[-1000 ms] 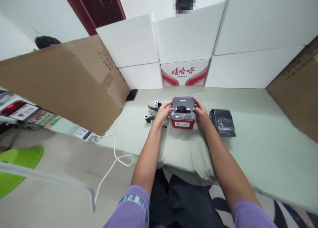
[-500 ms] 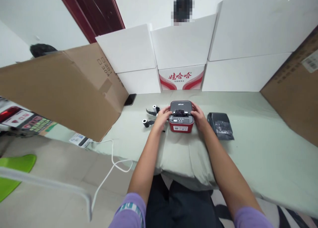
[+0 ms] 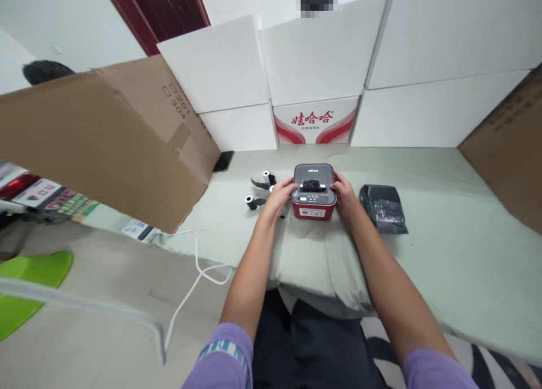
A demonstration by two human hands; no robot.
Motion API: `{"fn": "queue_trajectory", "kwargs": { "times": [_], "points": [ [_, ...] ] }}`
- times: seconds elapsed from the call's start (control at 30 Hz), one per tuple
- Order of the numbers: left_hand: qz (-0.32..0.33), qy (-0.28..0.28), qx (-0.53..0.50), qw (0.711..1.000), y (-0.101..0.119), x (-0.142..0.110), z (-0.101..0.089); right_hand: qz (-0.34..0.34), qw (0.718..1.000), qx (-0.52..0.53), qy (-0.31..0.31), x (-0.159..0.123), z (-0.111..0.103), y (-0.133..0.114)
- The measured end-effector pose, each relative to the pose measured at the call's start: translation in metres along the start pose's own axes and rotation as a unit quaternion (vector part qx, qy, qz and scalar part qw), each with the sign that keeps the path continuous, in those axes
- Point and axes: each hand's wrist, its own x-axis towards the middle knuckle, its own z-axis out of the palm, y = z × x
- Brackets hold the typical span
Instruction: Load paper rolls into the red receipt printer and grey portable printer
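Note:
A small red label printer (image 3: 314, 195) with a grey lid stands on the pale green bedding (image 3: 444, 248) in front of me. My left hand (image 3: 279, 196) grips its left side and my right hand (image 3: 345, 194) grips its right side, fingers curled against the casing. Two small white-cored rolls with black ribbon (image 3: 259, 191) lie just left of my left hand. A black plastic packet (image 3: 384, 208) lies right of my right hand.
White foam boxes (image 3: 317, 61) and a red-printed carton (image 3: 315, 121) form a wall behind the printer. A large brown cardboard sheet (image 3: 97, 140) leans at left, another at far right. A black phone (image 3: 223, 161), a white cable (image 3: 192, 276) and a green object (image 3: 29, 282) lie at left.
Both hands stay on the printer's sides. Only my head has shifted, so the scene slid slightly in the view.

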Motion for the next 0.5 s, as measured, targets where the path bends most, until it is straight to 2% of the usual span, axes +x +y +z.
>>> {"fn": "queue_trajectory", "kwargs": {
  "times": [0.27,0.5],
  "points": [
    [-0.003,0.012,0.014,1.000,0.0043,-0.0059,0.0019,0.000,1.000,0.005,-0.001,0.0018,-0.0026,0.0062],
    [-0.019,0.015,0.019,1.000,0.0066,-0.0010,-0.0024,0.007,1.000,-0.010,-0.015,0.0005,-0.0040,0.0057]
  ]
}}
